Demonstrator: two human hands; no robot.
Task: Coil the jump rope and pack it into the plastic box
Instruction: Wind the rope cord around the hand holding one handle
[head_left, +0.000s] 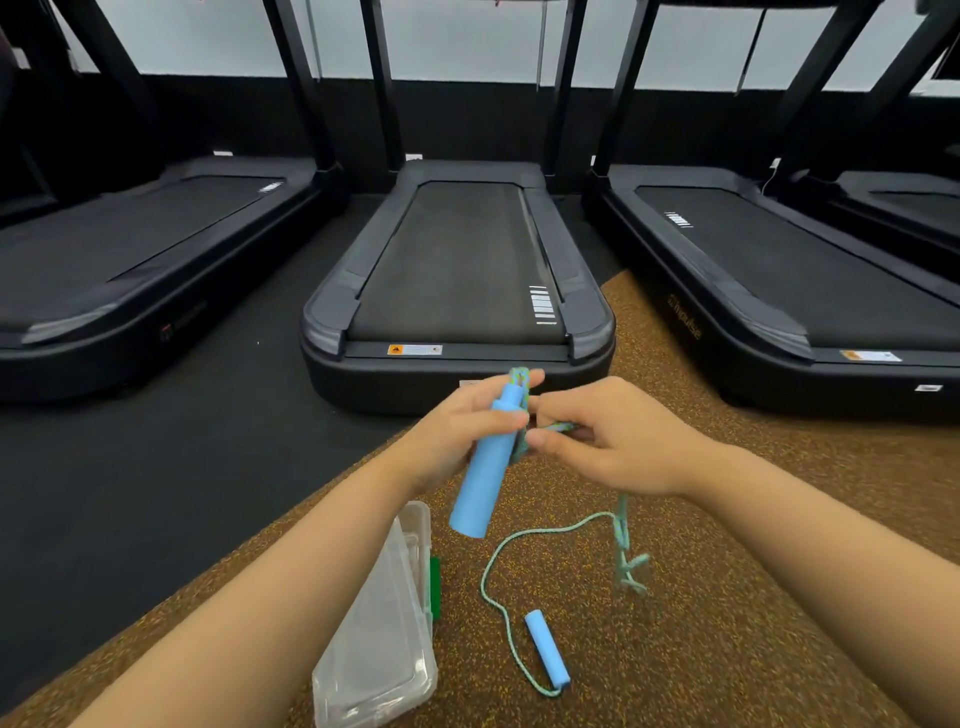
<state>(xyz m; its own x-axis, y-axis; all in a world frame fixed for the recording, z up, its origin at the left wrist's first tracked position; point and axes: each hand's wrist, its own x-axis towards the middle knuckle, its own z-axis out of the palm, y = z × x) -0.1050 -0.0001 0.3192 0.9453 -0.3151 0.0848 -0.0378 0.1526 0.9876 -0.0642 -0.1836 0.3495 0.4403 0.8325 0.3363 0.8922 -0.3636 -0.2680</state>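
My left hand (462, 431) grips one light blue jump rope handle (483, 478), held tilted with its free end pointing down. A few turns of the teal rope lie against that handle. My right hand (608, 436) pinches the rope (545, 535) right beside it. From there the rope hangs down, with a blurred bundle at the right, and curves across the floor to the second blue handle (546, 648), which lies on the floor. The clear plastic box (384, 639) with a green latch sits on the floor under my left forearm.
A black treadmill (457, 270) stands straight ahead, with another treadmill on each side. I am over brown speckled rubber flooring (727, 649); black flooring (182, 467) lies to the left.
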